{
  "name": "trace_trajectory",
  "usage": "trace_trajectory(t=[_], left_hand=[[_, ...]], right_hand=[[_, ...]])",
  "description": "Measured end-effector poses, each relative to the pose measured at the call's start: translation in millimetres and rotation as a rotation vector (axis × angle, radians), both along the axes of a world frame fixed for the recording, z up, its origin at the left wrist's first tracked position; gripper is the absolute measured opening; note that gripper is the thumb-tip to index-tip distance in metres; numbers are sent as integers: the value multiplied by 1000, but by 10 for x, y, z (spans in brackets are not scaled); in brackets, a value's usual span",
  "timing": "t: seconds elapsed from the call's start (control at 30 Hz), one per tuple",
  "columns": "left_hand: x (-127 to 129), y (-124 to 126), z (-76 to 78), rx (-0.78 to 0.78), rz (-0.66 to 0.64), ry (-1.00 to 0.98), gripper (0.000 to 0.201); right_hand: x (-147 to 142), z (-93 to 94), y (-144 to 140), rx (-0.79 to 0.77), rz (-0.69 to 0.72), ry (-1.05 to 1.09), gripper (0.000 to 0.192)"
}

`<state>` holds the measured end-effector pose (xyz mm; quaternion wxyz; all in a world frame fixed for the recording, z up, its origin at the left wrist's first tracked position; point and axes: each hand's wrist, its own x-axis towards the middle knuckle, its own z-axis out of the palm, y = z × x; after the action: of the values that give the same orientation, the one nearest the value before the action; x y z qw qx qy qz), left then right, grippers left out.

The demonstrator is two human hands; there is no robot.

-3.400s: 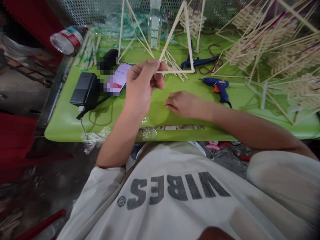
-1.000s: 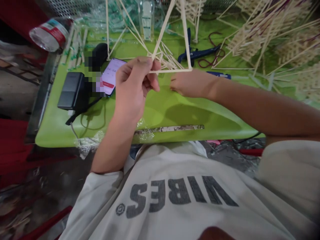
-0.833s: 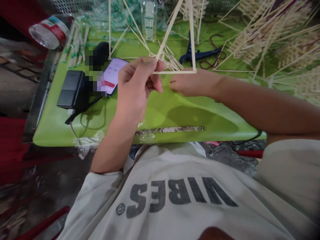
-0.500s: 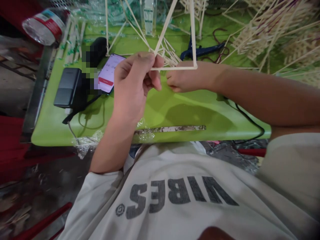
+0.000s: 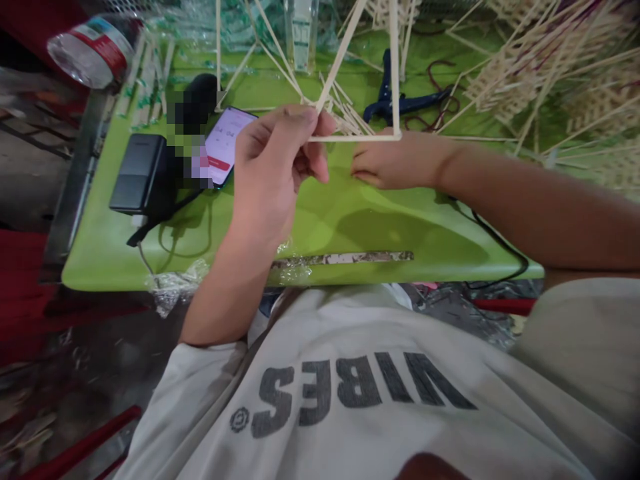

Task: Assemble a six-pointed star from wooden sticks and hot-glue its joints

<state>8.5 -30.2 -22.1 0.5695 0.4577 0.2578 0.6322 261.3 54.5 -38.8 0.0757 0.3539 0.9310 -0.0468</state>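
My left hand [image 5: 273, 157] is closed, thumb and fingers pinching a corner of a frame of thin pale wooden sticks [image 5: 355, 139]. The frame stands up from the hand and runs out of the top of the view. Behind its lower stick, my right hand [image 5: 385, 160] rests low over the green table [image 5: 320, 207] with its fingers curled together. Whatever those fingers hold, if anything, is hidden. Close beyond the right hand lie loose wooden sticks [image 5: 347, 113] and dark blue pliers [image 5: 407, 103].
Left of my hands are a phone [image 5: 233, 143] and a black power bank [image 5: 139, 175] with a cable. A clear bottle [image 5: 301, 37] stands at the back. Stacked stick structures [image 5: 530, 87] fill the back right, and a plastic jar [image 5: 90, 53] is at the far left.
My right hand has drawn slightly to the right, away from the left hand. The left hand keeps its pinch on the stick frame. The whole view has shifted a little.
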Motion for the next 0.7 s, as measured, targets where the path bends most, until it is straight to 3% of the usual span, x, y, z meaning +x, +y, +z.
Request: trace_trajectory(t=[0.17,0.33,0.53,0.7], left_hand=[[8,8,0,-20,-15,-32,31],[21,-14,34,-28,35,-6,36],[9,-19,59,-74,91,91,30],[-2,27,13,-51,90,61,28]], right_hand=[[-135,119,-151,-20,33,-182,36],[-243,176,-209,22,10,-223,20],[-258,200,-161,50,96,-238,24],[-275,182,-136,52,58,-232,26]])
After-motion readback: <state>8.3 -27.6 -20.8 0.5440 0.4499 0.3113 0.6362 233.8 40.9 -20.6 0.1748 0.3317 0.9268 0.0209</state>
